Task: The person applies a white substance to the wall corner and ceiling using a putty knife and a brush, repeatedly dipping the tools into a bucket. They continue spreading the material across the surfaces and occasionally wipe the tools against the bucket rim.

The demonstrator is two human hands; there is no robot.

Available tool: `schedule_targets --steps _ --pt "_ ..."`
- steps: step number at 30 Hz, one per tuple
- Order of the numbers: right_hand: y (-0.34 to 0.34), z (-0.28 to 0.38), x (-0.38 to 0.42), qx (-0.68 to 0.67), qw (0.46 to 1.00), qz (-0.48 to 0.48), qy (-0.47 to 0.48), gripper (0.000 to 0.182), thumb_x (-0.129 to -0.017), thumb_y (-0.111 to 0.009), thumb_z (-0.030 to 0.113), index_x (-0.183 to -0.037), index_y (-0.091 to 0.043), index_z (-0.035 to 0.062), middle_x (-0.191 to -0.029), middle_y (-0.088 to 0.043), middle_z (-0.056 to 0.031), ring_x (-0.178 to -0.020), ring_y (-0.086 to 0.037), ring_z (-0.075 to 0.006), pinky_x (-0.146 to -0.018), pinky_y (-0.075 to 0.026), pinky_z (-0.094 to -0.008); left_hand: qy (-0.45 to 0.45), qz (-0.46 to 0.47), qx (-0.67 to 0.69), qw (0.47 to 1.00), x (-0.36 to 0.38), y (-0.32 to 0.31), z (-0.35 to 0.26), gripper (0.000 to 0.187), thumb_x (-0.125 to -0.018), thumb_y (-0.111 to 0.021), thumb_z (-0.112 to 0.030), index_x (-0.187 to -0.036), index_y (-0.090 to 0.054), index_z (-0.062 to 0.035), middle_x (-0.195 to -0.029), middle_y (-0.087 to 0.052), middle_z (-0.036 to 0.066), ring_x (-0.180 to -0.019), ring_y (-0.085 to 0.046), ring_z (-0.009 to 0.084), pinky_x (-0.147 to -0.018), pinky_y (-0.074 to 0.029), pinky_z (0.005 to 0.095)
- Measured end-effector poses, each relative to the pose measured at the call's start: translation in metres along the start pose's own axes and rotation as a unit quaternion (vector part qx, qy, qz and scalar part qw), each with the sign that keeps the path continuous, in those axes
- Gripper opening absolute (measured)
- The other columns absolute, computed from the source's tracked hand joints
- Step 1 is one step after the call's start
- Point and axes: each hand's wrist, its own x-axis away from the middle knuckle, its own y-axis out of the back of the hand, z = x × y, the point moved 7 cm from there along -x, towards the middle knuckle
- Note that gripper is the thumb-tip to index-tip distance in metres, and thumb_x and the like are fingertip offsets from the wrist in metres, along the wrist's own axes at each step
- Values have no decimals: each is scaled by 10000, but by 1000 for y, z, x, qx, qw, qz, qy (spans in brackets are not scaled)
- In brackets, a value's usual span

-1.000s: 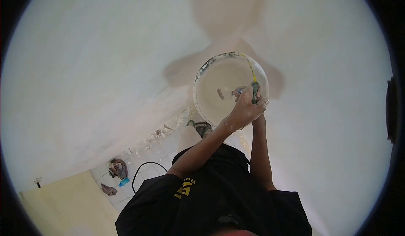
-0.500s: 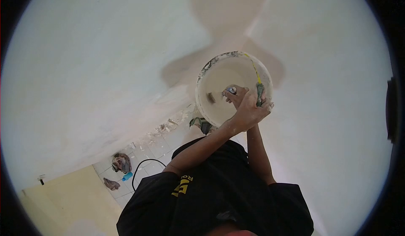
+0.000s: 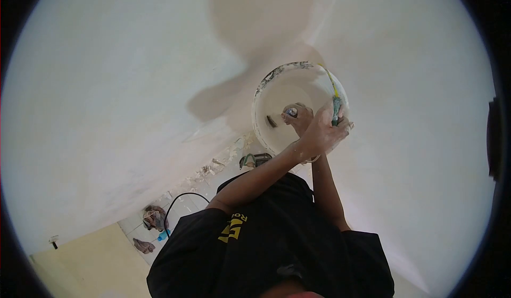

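Note:
A white bucket (image 3: 260, 118) with a smeared, dark-stained rim holds a pale, creamy material. My left hand (image 3: 321, 130) is closed around the green-wrapped grip (image 3: 336, 112) of its yellow handle, at the right side of the rim. The left forearm crosses over the right one. Inside the bucket's outline, my right hand (image 3: 302, 121) is wrapped around a tool with a rounded, greyish handle end (image 3: 291, 112). A small dark, flat piece (image 3: 271, 121) shows just left of that hand, against the pale material; the rest of the tool is hidden.
Pale walls (image 3: 122, 85) surround me and carry my shadow. Flakes of debris (image 3: 213, 166) lie along the wall's foot on the tiled floor. A crumpled bag (image 3: 155, 217), a brown cloth (image 3: 143, 246), a blue item (image 3: 163, 235) and a black cable (image 3: 183, 194) are at lower left, near a yellowish door (image 3: 90, 261).
The bucket and my left hand have shifted slightly right and up in view. The dark piece appears narrower and more tilted. Shadows on the wall have moved left. Both hands keep their grips.

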Motion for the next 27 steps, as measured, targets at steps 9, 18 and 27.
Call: schedule_targets --steps 9,18,27 --pt "16 -11 2 -129 989 -50 -46 191 -791 -694 162 -829 -645 -18 -672 -653 -115 -573 -648 -163 -571 -534 -268 33 16 104 994 -3 0 16 265 -800 -611 17 -897 -372 -46 -699 -393 -11 -606 -377 56 -517 -351 240" --pt "53 -3 23 -244 960 -106 -93 178 -782 -703 99 -841 -627 -51 -706 -657 -143 -576 -658 -184 -570 -557 -269 197 58 330 921 -13 -13 -14 228 -880 -516 -49 -1075 -398 -46 -902 -444 12 -813 -464 88 -687 -417 232" --pt "52 38 24 -308 923 -101 -209 221 -799 -697 78 -866 -608 -113 -729 -656 -181 -563 -667 -213 -548 -586 -277 95 32 133 986 -23 -16 -8 348 -802 -654 -125 -973 -366 -31 -765 -429 30 -671 -446 98 -588 -393 261"
